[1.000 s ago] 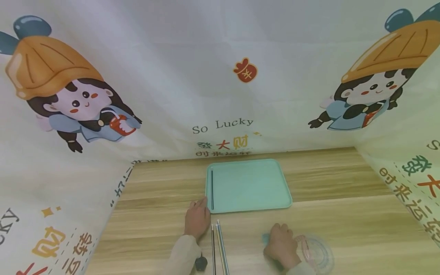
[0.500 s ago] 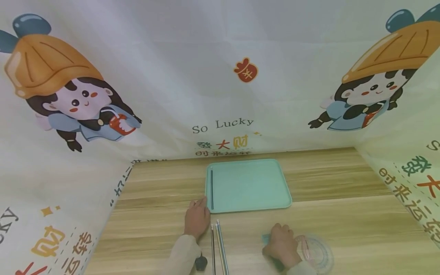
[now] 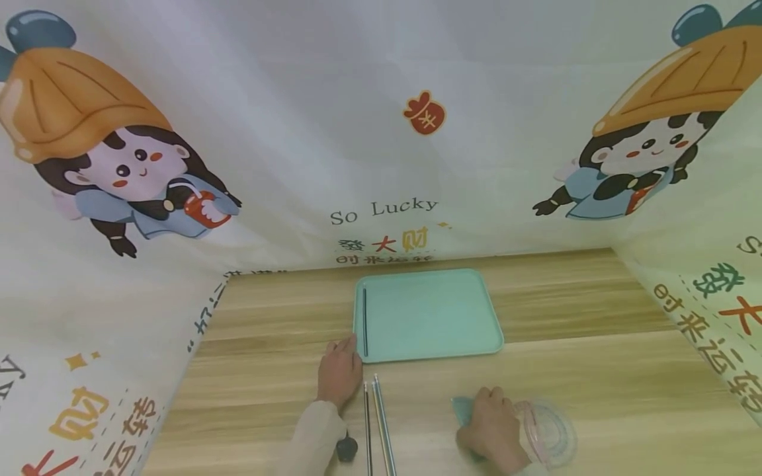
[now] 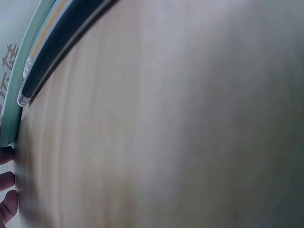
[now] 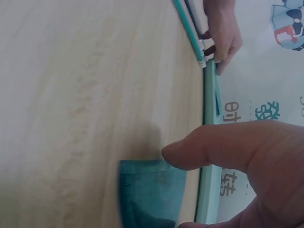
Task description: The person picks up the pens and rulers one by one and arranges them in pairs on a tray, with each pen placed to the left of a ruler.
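My right hand (image 3: 493,423) is on the table's right side, fingers curled over a teal set square (image 5: 153,190). In the right wrist view the thumb presses its upper edge; tick marks run along one side. The palm hides much of it. My left hand (image 3: 340,373) rests at the near left corner of a mint green tray (image 3: 434,317), its fingers touching the rim. One dark pencil (image 3: 366,324) lies inside the tray along its left side. Several more pencils (image 3: 383,426) lie on the table just right of the left hand.
A clear protractor (image 3: 558,433) and a pinkish transparent piece (image 3: 532,423) lie right of my right hand. A small black object (image 3: 347,449) is beside the left sleeve. Printed cloth (image 3: 381,152) walls the wooden table (image 3: 571,304) at the back and sides.
The head view has shifted slightly. The set square has turned a little under my right hand, and more of its corner shows on the left. My left hand stays at the tray corner.
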`<state>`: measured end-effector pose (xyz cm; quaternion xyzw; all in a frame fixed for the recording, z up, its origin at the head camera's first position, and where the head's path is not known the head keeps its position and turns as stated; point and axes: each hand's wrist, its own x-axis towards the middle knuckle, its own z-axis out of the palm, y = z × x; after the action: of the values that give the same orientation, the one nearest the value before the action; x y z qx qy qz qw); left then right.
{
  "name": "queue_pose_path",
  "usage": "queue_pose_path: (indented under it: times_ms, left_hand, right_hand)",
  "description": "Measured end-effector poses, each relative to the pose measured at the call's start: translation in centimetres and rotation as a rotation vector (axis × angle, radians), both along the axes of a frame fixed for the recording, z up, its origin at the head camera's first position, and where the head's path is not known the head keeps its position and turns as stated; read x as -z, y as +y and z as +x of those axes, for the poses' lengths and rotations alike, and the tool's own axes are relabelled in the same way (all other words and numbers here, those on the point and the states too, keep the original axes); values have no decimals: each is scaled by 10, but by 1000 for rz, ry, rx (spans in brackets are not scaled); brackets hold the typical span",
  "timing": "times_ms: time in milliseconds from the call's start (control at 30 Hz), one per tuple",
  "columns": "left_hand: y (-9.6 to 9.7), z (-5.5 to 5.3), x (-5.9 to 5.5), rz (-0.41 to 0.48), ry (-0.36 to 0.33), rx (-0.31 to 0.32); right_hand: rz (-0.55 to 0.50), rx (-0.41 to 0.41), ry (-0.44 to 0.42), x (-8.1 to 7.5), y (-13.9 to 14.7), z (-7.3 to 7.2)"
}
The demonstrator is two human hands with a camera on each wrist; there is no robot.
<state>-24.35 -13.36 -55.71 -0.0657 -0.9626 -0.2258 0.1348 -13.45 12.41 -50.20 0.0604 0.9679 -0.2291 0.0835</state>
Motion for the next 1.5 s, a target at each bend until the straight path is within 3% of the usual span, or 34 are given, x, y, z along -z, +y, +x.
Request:
queue_pose_path:
  times_ms: [333,600,1033,1233,1500]
  left_hand:
    - [-1,-1,0,12,-32,-14]
    - [-1,-1,-1,11,-10,-2]
    - [0,-1,1,-1,6,-6]
    - [-1,0,2,0,5,-1]
    - [-1,-1,1,9,2,1]
  right_hand:
    - [-19,23,-56,-1,-2,-4]
    - [4,23,-79,-5,-4,-5]
    - [3,-56,-66,-8,-5,-4]
    - [55,-73,-20,-7,-9,-1]
    - [43,-106,102,-14,-3,1]
